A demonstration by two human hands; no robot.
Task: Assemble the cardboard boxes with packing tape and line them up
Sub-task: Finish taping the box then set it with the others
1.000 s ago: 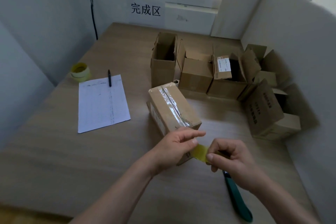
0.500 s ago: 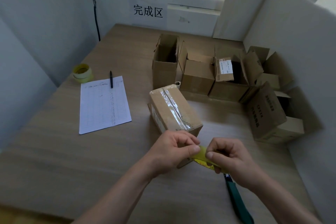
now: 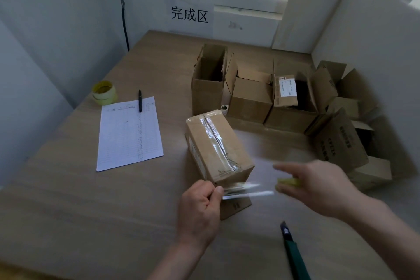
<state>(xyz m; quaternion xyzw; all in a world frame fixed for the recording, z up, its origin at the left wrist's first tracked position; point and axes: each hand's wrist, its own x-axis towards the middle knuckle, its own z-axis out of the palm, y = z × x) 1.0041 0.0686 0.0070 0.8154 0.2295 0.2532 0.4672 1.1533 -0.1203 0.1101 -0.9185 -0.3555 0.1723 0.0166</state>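
Note:
A closed cardboard box [image 3: 218, 148] lies on the table before me, with clear tape along its top seam. My left hand [image 3: 201, 209] pinches the end of a clear tape strip [image 3: 245, 190] at the box's near corner. My right hand [image 3: 318, 188] holds a yellow tape roll [image 3: 288, 181], of which only a sliver shows, and is blurred by motion. The strip stretches between the two hands. Several open boxes [image 3: 250, 95] stand in a row behind.
A green utility knife [image 3: 293, 250] lies at the near right. A paper sheet [image 3: 129, 134] with a pen [image 3: 140, 103] and a spare yellow tape roll [image 3: 104, 93] sit at the left. More open boxes [image 3: 338, 143] crowd the right, by the wall panels.
My right hand has pulled the roll away to the right, drawing out a strip of tape. My left hand has stayed at the box's near corner.

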